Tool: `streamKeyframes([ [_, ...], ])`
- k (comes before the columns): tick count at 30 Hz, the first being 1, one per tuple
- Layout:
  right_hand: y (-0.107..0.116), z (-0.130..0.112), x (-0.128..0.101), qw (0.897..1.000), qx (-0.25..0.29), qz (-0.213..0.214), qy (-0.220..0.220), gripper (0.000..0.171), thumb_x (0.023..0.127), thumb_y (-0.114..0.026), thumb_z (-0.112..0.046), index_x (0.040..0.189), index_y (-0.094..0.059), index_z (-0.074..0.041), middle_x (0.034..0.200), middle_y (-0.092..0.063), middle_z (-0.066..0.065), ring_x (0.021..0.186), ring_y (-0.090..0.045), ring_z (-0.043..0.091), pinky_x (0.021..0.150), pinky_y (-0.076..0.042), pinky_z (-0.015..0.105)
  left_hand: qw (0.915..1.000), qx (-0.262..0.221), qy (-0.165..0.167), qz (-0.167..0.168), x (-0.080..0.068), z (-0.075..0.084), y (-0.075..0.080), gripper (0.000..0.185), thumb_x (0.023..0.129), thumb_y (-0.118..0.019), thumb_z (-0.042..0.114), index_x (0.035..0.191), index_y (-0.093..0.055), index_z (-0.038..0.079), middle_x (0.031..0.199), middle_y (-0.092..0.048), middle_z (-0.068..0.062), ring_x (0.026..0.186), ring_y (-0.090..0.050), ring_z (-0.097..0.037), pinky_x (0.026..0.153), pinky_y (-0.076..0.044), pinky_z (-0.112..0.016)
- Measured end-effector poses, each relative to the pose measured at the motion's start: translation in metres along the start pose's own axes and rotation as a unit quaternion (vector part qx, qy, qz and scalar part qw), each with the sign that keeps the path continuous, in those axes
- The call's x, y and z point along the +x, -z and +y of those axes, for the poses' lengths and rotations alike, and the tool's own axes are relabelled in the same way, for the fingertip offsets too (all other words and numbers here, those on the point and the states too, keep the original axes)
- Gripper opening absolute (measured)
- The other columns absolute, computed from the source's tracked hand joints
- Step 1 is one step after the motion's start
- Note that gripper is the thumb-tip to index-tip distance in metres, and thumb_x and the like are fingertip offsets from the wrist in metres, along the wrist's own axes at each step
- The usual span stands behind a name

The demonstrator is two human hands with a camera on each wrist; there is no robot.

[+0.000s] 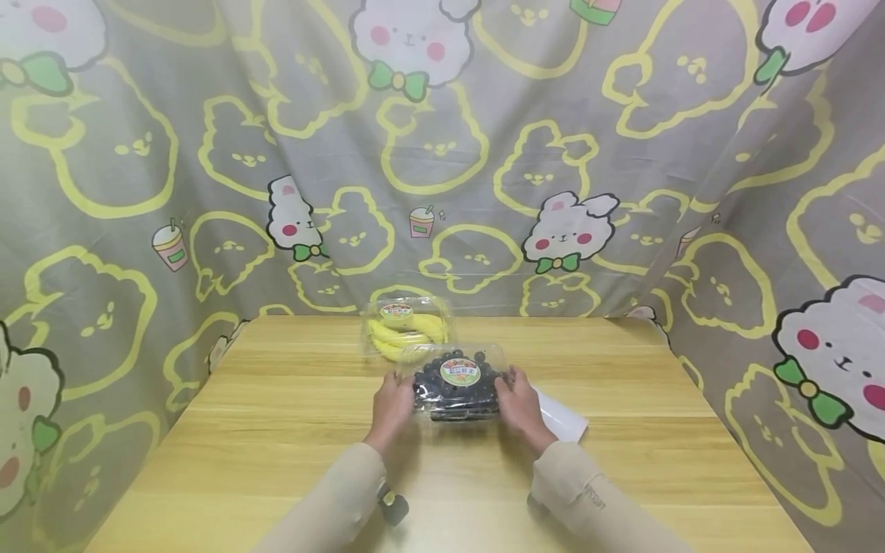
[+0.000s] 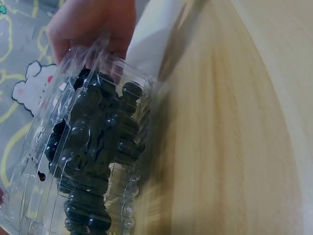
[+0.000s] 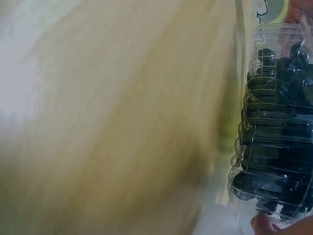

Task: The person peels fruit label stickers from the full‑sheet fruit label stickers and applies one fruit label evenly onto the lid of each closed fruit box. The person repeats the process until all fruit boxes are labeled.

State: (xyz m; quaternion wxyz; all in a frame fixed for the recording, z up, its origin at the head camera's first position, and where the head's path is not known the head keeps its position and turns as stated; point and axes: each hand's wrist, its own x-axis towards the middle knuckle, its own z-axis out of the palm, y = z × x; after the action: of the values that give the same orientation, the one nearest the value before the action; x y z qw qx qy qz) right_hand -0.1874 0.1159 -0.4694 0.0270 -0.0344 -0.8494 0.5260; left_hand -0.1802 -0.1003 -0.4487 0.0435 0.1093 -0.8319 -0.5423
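Observation:
A clear plastic box of dark grapes (image 1: 459, 385), with a round label on its lid, is held above the table between both hands. My left hand (image 1: 392, 405) grips its left end and my right hand (image 1: 522, 407) its right end. In the left wrist view the dark round fruit (image 2: 98, 127) shows through the ribbed wall, with the right hand (image 2: 95, 24) at the far end. The right wrist view has the box (image 3: 276, 127) along its right edge, a thumb tip at the lower corner.
Behind the grape box stands another clear box, holding bananas (image 1: 408, 336). A white cylinder-like object (image 1: 561, 417) lies by the right hand, partly hidden by it. The wooden table (image 1: 276, 430) is bordered by a patterned curtain (image 1: 470, 207).

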Motion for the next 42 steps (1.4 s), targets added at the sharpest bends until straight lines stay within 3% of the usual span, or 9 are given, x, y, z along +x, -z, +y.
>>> streamKeyframes([
  [9, 0.015, -0.004, 0.003, 1.0, -0.009, 0.004, 0.005, 0.06, 0.101, -0.039, -0.025, 0.147, -0.021, 0.009, 0.147, -0.033, 0.03, 0.134, -0.033, 0.046, 0.111, -0.025, 0.055, 0.9999, -0.006, -0.006, -0.008, 0.0, 0.013, -0.006, 0.06, 0.098, -0.044, 0.023, 0.145, -0.028, -0.009, 0.137, -0.047, -0.03, 0.126, -0.042, -0.049, 0.105, -0.033, -0.06],
  [12, 0.019, -0.003, 0.005, 1.0, -0.006, 0.004, -0.006, 0.06, 0.102, -0.039, -0.026, 0.148, -0.02, 0.007, 0.148, -0.032, 0.029, 0.135, -0.032, 0.046, 0.111, -0.025, 0.055, 0.9999, -0.002, -0.004, -0.013, 0.0, 0.016, -0.009, 0.061, 0.098, -0.044, 0.024, 0.146, -0.026, -0.009, 0.135, -0.048, -0.031, 0.117, -0.05, -0.047, 0.094, -0.044, -0.057],
  [15, 0.023, -0.003, 0.008, 1.0, -0.006, 0.01, -0.011, 0.06, 0.101, -0.038, -0.027, 0.148, -0.021, 0.007, 0.148, -0.032, 0.029, 0.134, -0.033, 0.046, 0.11, -0.026, 0.056, 0.9999, 0.001, -0.003, -0.015, 0.002, 0.02, -0.013, 0.061, 0.098, -0.044, 0.024, 0.146, -0.026, -0.01, 0.135, -0.048, -0.032, 0.115, -0.051, -0.046, 0.089, -0.046, -0.055],
  [21, 0.034, -0.003, 0.013, 1.0, -0.006, 0.022, -0.007, 0.058, 0.101, -0.038, -0.025, 0.148, -0.023, 0.008, 0.147, -0.035, 0.029, 0.131, -0.038, 0.046, 0.109, -0.029, 0.056, 0.9999, -0.004, -0.006, -0.015, 0.003, 0.028, -0.022, 0.062, 0.098, -0.045, 0.025, 0.146, -0.027, -0.01, 0.138, -0.044, -0.033, 0.127, -0.04, -0.05, 0.105, -0.033, -0.059],
  [27, 0.043, 0.0, 0.018, 0.999, 0.003, 0.035, -0.007, 0.057, 0.102, -0.037, -0.024, 0.147, -0.022, 0.007, 0.145, -0.038, 0.029, 0.132, -0.037, 0.046, 0.11, -0.029, 0.055, 0.9997, -0.011, -0.007, -0.019, 0.005, 0.035, -0.031, 0.063, 0.097, -0.045, 0.026, 0.145, -0.028, -0.009, 0.138, -0.044, -0.033, 0.127, -0.04, -0.05, 0.106, -0.033, -0.059],
  [30, 0.048, 0.001, 0.02, 0.999, 0.007, 0.039, -0.004, 0.057, 0.102, -0.036, -0.024, 0.147, -0.021, 0.008, 0.144, -0.039, 0.029, 0.126, -0.044, 0.046, 0.107, -0.033, 0.054, 0.9997, -0.014, -0.006, -0.021, 0.005, 0.039, -0.035, 0.063, 0.097, -0.046, 0.027, 0.145, -0.028, -0.009, 0.138, -0.043, -0.034, 0.127, -0.04, -0.05, 0.106, -0.032, -0.06],
  [42, 0.069, 0.005, 0.027, 0.998, 0.019, 0.05, -0.014, 0.054, 0.102, -0.035, -0.023, 0.146, -0.025, 0.007, 0.143, -0.039, 0.031, 0.123, -0.047, 0.045, 0.1, -0.043, 0.052, 0.9986, -0.036, -0.026, -0.029, 0.004, 0.053, -0.05, 0.063, 0.096, -0.049, 0.023, 0.146, -0.027, -0.008, 0.139, -0.044, -0.031, 0.125, -0.043, -0.048, 0.104, -0.035, -0.059],
])
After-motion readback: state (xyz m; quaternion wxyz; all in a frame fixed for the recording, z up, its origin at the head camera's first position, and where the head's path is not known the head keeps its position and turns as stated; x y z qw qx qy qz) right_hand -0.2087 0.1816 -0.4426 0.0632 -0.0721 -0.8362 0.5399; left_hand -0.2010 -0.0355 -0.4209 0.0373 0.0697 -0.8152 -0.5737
